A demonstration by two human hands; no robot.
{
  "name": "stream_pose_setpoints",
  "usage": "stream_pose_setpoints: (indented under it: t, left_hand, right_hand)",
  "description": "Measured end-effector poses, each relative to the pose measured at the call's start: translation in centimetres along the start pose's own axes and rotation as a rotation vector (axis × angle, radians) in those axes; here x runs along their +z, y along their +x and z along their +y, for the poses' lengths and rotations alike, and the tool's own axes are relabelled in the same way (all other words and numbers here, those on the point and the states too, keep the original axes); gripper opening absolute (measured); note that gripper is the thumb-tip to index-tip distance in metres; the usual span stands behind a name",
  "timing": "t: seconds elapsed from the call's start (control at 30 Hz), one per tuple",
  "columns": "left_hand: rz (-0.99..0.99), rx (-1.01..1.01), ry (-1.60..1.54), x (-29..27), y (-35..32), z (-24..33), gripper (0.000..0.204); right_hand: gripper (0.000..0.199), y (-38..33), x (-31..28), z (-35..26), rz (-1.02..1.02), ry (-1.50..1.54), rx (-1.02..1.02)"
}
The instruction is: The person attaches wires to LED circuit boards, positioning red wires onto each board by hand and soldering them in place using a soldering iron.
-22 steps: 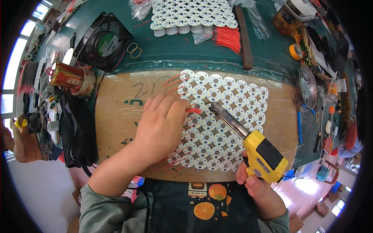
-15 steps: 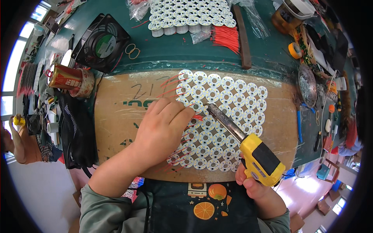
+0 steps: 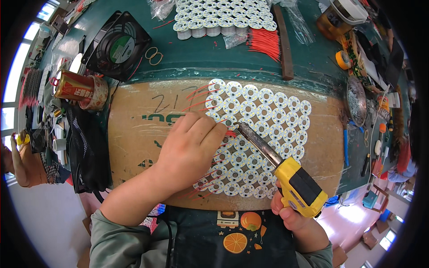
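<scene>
Round white LED boards [image 3: 238, 152] lie in rows on a sheet of cardboard [image 3: 134, 134]. Thin red wires stick out from several boards along the left column. My left hand [image 3: 190, 143] is closed over that left side, its fingers pinching a small bunch of red wires [image 3: 230, 133]. Wrapped round the yellow and black handle of a soldering gun [image 3: 304, 187] is my right hand [image 3: 292, 216]. The gun's dark metal tip points up and left, close to a board in the third row, beside my left fingertips. Whether the tip touches the board I cannot tell.
Behind the cardboard stand stacked LED boards [image 3: 210, 22], a heap of red wires [image 3: 263, 43] and a brown bar [image 3: 283, 44]. A black fan [image 3: 118, 47] and a can [image 3: 73, 85] are left. At right sit a metal dish [image 3: 356, 105] and orange tape [image 3: 342, 60]. Another person [image 3: 27, 165] is far left.
The whole scene has shifted slightly in the view. My left hand still pinches the red wires, and the soldering gun's tip stays near the same board.
</scene>
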State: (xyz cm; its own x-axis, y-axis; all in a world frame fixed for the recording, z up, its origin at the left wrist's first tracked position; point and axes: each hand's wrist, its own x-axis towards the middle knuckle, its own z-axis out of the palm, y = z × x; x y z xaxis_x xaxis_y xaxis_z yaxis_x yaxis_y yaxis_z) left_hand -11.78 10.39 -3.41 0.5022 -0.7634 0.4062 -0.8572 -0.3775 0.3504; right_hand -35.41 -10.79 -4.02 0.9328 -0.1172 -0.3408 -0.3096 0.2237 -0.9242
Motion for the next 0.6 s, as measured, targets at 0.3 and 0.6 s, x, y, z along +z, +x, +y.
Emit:
stream_pose_setpoints:
  t: [0.3,0.6]
  left_hand:
    - [0.004,0.015,0.023,-0.19,0.11,0.24,0.034]
    - [-0.016,0.012,0.023,-0.19,0.04,0.22,0.034]
  right_hand:
    - [0.071,-0.32,-0.43,0.17,-0.012,-0.005,0.078]
    - [0.074,0.07,0.04,-0.33,0.009,0.020,0.099]
